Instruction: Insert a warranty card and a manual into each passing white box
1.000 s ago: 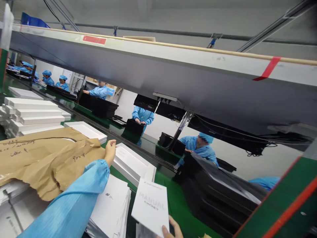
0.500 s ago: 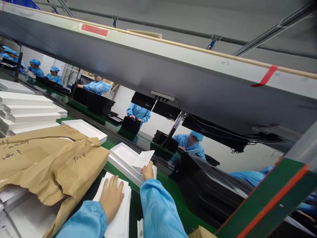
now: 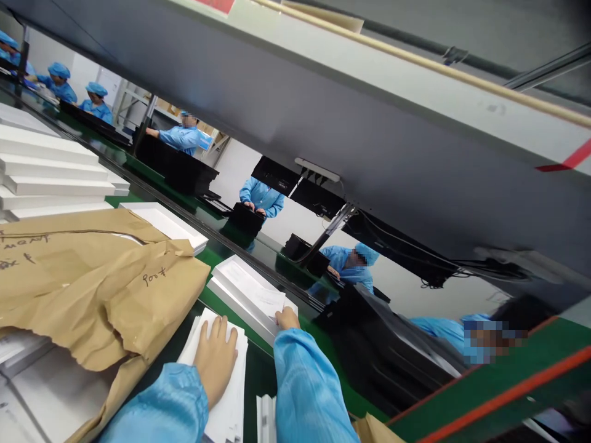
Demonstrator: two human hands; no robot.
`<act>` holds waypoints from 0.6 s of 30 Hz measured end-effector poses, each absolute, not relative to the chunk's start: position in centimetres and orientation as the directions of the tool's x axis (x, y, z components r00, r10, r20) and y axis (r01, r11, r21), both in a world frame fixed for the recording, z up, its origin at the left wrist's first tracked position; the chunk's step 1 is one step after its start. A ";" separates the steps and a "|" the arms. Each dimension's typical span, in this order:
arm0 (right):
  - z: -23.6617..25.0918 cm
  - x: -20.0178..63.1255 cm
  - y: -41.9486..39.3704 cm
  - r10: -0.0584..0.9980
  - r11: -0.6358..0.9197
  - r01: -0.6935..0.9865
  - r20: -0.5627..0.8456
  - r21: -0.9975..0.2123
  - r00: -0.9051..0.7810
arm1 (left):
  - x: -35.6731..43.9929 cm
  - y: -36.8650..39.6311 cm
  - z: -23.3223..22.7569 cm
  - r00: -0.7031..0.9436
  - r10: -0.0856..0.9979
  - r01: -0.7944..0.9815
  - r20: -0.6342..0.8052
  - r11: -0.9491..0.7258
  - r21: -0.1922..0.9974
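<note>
Landmark: open white box (image 3: 241, 311). A white sheet (image 3: 268, 300) is seen inside it, toward its right end; whether single or folded can't be told. The right hand (image 3: 287, 319) is set at the box's right end, fingers curled together at the sheet's corner; whether the sheet is pinched or only touched can't be told. The left hand (image 3: 217, 357) is laid on a paper stack (image 3: 234, 400), nearer the wearer than the box; its fingers are stretched out and slightly apart, nothing gripped.

Handling, as judged: the sheet is best kept flat and squared to the box walls, with all edges inside the rim before the corner is let go; otherwise a corner could be caught or creased. Light fingertip pressure should be enough. The box isn't held by any hand, so sideways pushing is best avoided. The stack's edges look uneven, so the left palm is best kept light, lest sheets be slid askew.

Around: brown paper wrapping (image 3: 157, 314) left of the box, second white box (image 3: 170, 221) beyond that side, small white pile (image 3: 265, 418) nearer the wearer than the box, black trays (image 3: 369, 351) to its right.
</note>
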State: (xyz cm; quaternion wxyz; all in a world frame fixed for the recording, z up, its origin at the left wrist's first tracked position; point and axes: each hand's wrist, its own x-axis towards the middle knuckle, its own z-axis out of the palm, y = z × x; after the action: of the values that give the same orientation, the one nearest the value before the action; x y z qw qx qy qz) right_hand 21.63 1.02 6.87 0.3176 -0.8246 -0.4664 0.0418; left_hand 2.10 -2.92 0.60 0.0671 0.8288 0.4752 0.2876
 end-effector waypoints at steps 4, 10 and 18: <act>6.4 21.1 0.7 0.796 -0.527 0.805 0.172 -0.273 0.580 | 1.6 -3.2 1.1 0.389 0.821 0.742 0.417 -0.548 0.387; 6.0 19.9 -0.5 0.875 -0.477 0.875 0.051 -0.081 0.482 | 1.7 -3.0 0.4 0.407 0.806 0.731 0.430 -0.570 0.375; 9.1 17.3 -7.8 0.954 -0.242 0.970 0.176 -0.031 0.243 | -0.1 -4.8 4.6 0.462 0.842 0.794 0.280 -0.533 0.293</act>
State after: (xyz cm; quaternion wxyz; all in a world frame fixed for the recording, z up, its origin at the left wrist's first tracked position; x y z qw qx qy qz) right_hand 17.29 -7.79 9.13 0.0668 -0.7856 -0.6122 -0.0601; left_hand -0.09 -4.82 4.61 0.0606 0.8528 0.4794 0.1984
